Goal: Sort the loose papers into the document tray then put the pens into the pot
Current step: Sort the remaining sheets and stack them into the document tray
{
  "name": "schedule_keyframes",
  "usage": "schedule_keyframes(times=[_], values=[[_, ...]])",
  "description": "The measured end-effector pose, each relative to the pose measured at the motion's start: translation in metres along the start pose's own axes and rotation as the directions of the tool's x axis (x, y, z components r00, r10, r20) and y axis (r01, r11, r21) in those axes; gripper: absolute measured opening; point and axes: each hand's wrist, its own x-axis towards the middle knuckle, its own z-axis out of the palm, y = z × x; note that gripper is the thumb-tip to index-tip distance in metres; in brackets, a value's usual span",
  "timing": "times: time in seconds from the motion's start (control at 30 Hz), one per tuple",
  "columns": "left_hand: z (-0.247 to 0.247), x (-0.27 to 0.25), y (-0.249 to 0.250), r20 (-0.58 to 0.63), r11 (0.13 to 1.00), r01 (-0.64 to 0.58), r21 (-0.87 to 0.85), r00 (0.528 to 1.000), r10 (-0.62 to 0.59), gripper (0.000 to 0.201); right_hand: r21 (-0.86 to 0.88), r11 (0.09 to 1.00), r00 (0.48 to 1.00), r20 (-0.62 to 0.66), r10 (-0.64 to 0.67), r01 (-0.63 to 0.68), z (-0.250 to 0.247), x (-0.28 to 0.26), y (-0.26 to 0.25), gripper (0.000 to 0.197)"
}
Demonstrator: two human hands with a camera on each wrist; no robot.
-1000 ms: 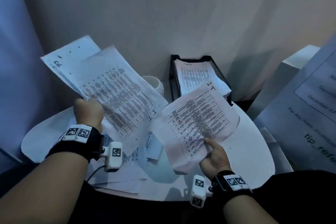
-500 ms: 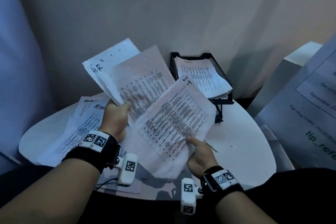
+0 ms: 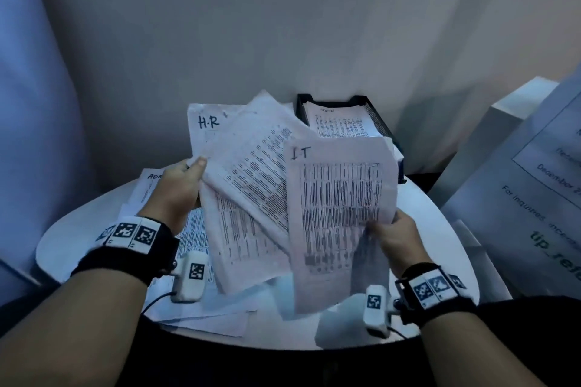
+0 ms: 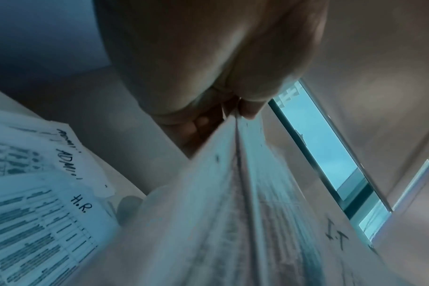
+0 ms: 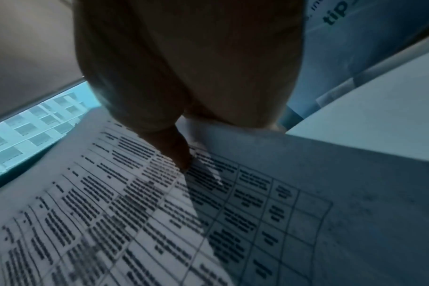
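Meanwhile, the right hand [image 3: 396, 237], pinching the I.T sheet [image 3: 339, 214], had swung it against the fanned sheets [image 3: 251, 173] gripped by the left hand [image 3: 179, 188], above the table [image 3: 440, 229] and near the tray [image 3: 382, 126], so filing seemed next.

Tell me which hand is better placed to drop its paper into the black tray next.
Right, probably. The right hand pinches one sheet marked I.T, which already overlaps the document tray at the table's right rear. The left hand grips several fanned sheets farther left.
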Motion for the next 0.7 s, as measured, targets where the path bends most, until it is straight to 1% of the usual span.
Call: schedule_keyframes(times=[0.07, 0.13, 0.2, 0.23, 0.3, 0.33, 0.37, 0.4, 0.43, 0.5, 0.53, 0.57, 0.6, 0.67, 0.7], values=[[-0.003, 0.004, -0.003, -0.037, 1.0, -0.017, -0.012, 0.999, 0.017, 0.027, 0.022, 1.0, 1.0, -0.009, 0.003, -0.003, -0.004, 0.005, -0.004, 0.015], [-0.002, 0.002, -0.007, -0.029, 0.999, -0.02, -0.029, 0.999, 0.02, 0.026, 0.119, 0.992, 0.999, -0.008, 0.043, -0.042, -0.004, 0.008, -0.002, 0.017], [0.002, -0.001, -0.015, 0.023, 0.999, -0.001, -0.037, 1.0, 0.002, 0.025, 0.239, 0.959, 0.988, 0.064, 0.142, -0.153, 0.004, 0.005, 0.006, 0.026], [0.006, -0.005, -0.017, 0.041, 0.999, 0.007, -0.046, 0.999, -0.005, 0.024, 0.28, 0.932, 0.972, 0.107, 0.209, -0.232, 0.009, 0.004, 0.015, 0.035], [0.012, -0.01, -0.021, 0.074, 0.996, 0.038, -0.082, 0.997, -0.032, 0.022, 0.304, 0.874, 0.925, 0.149, 0.349, -0.379, 0.02, 0.001, 0.035, 0.059], [0.015, -0.011, -0.022, 0.096, 0.994, 0.056, -0.095, 0.994, -0.047, 0.021, 0.326, 0.848, 0.909, 0.144, 0.392, -0.417, 0.023, 0.002, 0.046, 0.062], [0.018, -0.014, -0.02, 0.113, 0.991, 0.074, -0.109, 0.992, -0.062, 0.02, 0.356, 0.821, 0.894, 0.157, 0.419, -0.447, 0.026, 0.003, 0.055, 0.057], [0.019, -0.015, -0.02, 0.122, 0.99, 0.079, -0.117, 0.99, -0.065, 0.018, 0.357, 0.802, 0.878, 0.182, 0.443, -0.479, 0.03, -0.002, 0.052, 0.049], [0.019, -0.017, -0.016, 0.132, 0.992, 0.075, -0.104, 0.989, -0.061, 0.017, 0.371, 0.794, 0.876, 0.193, 0.441, -0.482, 0.032, -0.003, 0.052, 0.041], [0.015, -0.02, -0.012, 0.131, 0.997, 0.051, -0.055, 0.99, -0.044, 0.012, 0.363, 0.827, 0.901, 0.119, 0.417, -0.43, 0.032, -0.001, 0.046, 0.025], [0.012, -0.02, -0.011, 0.129, 0.998, 0.044, -0.038, 0.991, -0.039, 0.011, 0.337, 0.859, 0.918, 0.044, 0.395, -0.385, 0.03, 0.003, 0.045, 0.03], [0.008, -0.02, -0.009, 0.123, 0.999, 0.043, -0.03, 0.992, -0.039, 0.014, 0.304, 0.894, 0.937, -0.011, 0.35, -0.33, 0.027, 0.006, 0.042, 0.042], [0.005, -0.017, -0.009, 0.101, 0.998, 0.048, -0.036, 0.994, -0.044, 0.021, 0.282, 0.921, 0.955, -0.048, 0.293, -0.268, 0.023, 0.008, 0.037, 0.05], [-0.001, -0.011, -0.008, 0.046, 0.997, 0.057, -0.055, 0.997, -0.055, 0.033, 0.214, 0.964, 0.978, -0.1, 0.182, -0.157, 0.017, 0.006, 0.026, 0.049], [-0.003, -0.009, -0.006, 0.019, 0.997, 0.051, -0.056, 0.999, -0.05, 0.03, 0.168, 0.979, 0.984, -0.119, 0.136, -0.115, 0.013, 0.005, 0.02, 0.046]])
